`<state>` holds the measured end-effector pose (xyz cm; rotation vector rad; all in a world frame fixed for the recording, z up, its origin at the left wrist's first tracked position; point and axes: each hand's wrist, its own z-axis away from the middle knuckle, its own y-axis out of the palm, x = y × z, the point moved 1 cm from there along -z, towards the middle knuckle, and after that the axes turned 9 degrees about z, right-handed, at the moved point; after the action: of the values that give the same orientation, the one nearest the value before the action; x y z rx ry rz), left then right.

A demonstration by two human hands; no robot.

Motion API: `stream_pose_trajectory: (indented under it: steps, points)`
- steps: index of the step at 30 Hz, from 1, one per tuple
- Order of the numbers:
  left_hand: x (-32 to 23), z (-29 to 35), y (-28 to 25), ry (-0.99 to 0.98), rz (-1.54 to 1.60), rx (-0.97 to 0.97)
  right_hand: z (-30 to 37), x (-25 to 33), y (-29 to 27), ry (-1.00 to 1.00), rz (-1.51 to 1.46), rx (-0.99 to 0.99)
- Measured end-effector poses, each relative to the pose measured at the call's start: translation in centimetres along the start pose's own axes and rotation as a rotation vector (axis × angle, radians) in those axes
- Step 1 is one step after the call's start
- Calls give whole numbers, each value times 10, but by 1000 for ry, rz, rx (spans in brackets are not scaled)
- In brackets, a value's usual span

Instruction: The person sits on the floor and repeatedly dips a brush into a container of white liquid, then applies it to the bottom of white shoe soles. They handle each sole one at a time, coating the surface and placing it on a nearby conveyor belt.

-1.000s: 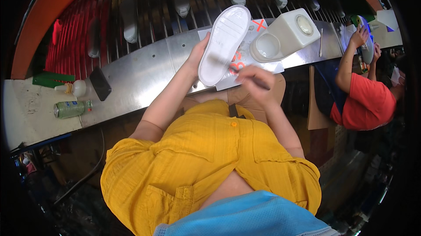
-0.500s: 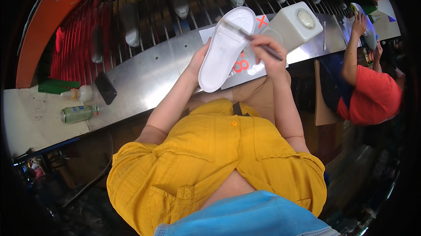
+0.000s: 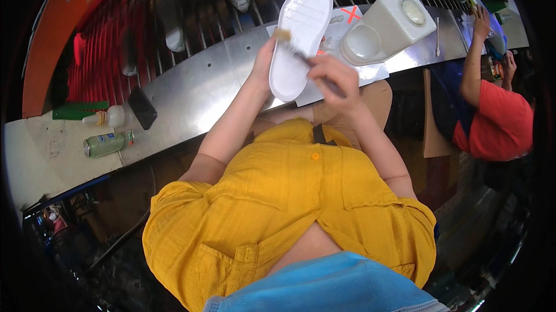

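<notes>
A white shoe sole (image 3: 306,19) is held up over the steel ledge, its inner face toward me and shiny with wet liquid at the toe end. My left hand (image 3: 264,64) grips it by the left edge, the fingers partly hidden behind it. In my right hand (image 3: 336,83), closed round a dark handle, is a brush (image 3: 301,56) whose pale bristles touch the sole near its left edge at mid-length. Right of the sole, a white plastic container (image 3: 379,28) with a round opening stands on a white sheet (image 3: 376,73) bearing red marks.
Behind the steel ledge (image 3: 191,95) runs a rod conveyor (image 3: 202,5) carrying several shoe parts. At left are a dark phone (image 3: 142,108), a white squeeze bottle (image 3: 113,117) and a green can (image 3: 105,144). A co-worker in a red shirt (image 3: 499,121) handles a shoe at right.
The brush has gone from the sole's toe area down and left to its mid-length edge. The sole has shifted slightly up and stands more upright.
</notes>
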<state>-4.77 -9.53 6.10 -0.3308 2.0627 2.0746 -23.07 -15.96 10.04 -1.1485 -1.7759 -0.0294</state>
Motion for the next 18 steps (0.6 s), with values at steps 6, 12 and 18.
stream_pose_trajectory:
  steps: [6,12,18]
  points:
    - [-8,-1,8,108,-77,-91,11,11,6,-42,-190,47]
    - [-19,-7,8,-4,37,177,9,12,1,-83,-264,329]
    - [-32,-9,-11,-44,-9,118,9,10,-8,64,-352,236]
